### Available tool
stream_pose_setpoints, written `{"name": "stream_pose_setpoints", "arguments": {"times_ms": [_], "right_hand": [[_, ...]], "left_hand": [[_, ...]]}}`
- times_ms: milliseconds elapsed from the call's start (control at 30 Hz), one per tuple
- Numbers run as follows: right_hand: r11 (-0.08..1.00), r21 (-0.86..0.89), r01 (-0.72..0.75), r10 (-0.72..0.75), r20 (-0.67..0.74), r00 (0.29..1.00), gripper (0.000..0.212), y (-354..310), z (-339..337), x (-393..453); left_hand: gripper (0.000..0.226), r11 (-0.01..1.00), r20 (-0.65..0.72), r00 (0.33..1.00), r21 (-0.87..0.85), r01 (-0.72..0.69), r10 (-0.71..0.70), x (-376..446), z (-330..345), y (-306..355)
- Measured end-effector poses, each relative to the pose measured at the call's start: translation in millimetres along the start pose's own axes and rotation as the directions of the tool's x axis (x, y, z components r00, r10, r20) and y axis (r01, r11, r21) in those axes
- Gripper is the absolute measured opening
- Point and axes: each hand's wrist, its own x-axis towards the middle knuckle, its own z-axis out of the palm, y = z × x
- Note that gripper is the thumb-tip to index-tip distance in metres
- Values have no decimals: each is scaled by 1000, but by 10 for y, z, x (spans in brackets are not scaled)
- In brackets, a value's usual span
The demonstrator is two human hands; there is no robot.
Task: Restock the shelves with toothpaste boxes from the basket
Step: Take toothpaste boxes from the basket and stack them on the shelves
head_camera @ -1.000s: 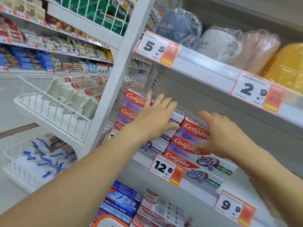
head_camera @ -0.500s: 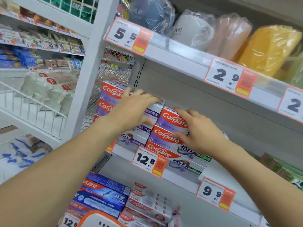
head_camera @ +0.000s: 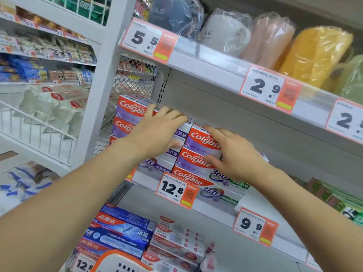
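Two stacks of red, white and purple cardboard Colgate toothpaste boxes stand side by side on the white metal middle shelf (head_camera: 216, 210). The left hand (head_camera: 157, 132) lies flat, fingers spread, on the top box of the left stack (head_camera: 130, 109). The right hand (head_camera: 233, 154) clasps the upper boxes of the right stack (head_camera: 198, 141), fingers on top, thumb against the front face. The orange-rimmed white basket (head_camera: 115, 262) shows at the bottom edge.
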Motion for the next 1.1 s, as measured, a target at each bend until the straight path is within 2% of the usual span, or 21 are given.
{"name": "stream_pose_setpoints", "arguments": {"times_ms": [200, 333, 400, 467, 533, 567, 600, 633, 667, 733, 767, 800, 867, 900, 933, 1000, 1067, 1100], "right_hand": [[1000, 0, 7, -7, -14, 1000, 79, -8, 16, -15], [998, -62, 14, -15, -7, 1000, 82, -47, -22, -25], [998, -52, 38, -44, -111, 993, 81, -108, -34, -106], [986, 76, 146, -110, -351, 930, 62, -221, 3, -271], [924, 259, 280, -100, -545, 833, 34, -386, 142, -519], [876, 359, 321, -71, -564, 823, 24, -479, 264, -648], [821, 470, 325, -32, -529, 848, 17, -568, 404, -772], [761, 581, 288, 10, -454, 891, 14, -636, 585, -887], [696, 684, 217, 50, -347, 936, 12, -697, 787, -998], [545, 838, -14, 100, -49, 994, 13, -782, 1228, -1225], [488, 863, -133, 83, 106, 991, 14, -804, 1475, -1334], [459, 859, -228, 36, 238, 971, 16, -829, 1709, -1446], [473, 819, -325, -88, 411, 907, 19, -904, 2099, -1675], [482, 799, -359, -143, 476, 868, 21, -945, 2263, -1796], [500, 772, -394, -188, 540, 820, 22, -977, 2420, -1920], [582, 675, -453, -217, 666, 714, 21, -1024, 2683, -2168], [623, 598, -504, -150, 724, 673, 21, -1000, 2941, -2368], [646, 570, -507, -100, 722, 684, 21, -982, 3118, -2492]], "left_hand": [[70, 1000, 16, 1000, 5, 9, -9, -23, -12, 22], [77, 998, 3, 1000, 66, 10, -10, -60, -39, 35], [82, 999, -32, 999, 46, 12, -11, -91, -60, 11], [74, 999, -158, 987, -3, -37, 36, -135, -98, 6], [50, 985, -400, 907, -45, -164, 133, -211, -159, 63], [36, 969, -496, 851, -69, -236, 173, -268, -192, 107], [27, 948, -524, 827, -104, -302, 206, -346, -209, 163], [23, 927, -493, 839, -152, -343, 230, -447, -188, 227], [22, 916, -410, 879, -201, -346, 242, -582, -122, 283], [23, 917, -153, 956, -279, -284, 249, -931, 142, 375], [23, 926, 33, 969, -305, -224, 246, -1153, 317, 434], [24, 938, 250, 938, -311, -155, 238, -1393, 489, 497], [24, 960, 631, 745, -277, -47, 219, -1873, 859, 594], [23, 963, 730, 650, -271, -11, 213, -2102, 1048, 629], [21, 962, 783, 586, -273, 21, 209, -2311, 1213, 669], [23, 961, 841, 511, -261, 91, 179, -2692, 1546, 746], [33, 955, 877, 460, -243, 172, 140, -2980, 1894, 833], [41, 950, 880, 458, -238, 204, 122, -3112, 2092, 905]]}}
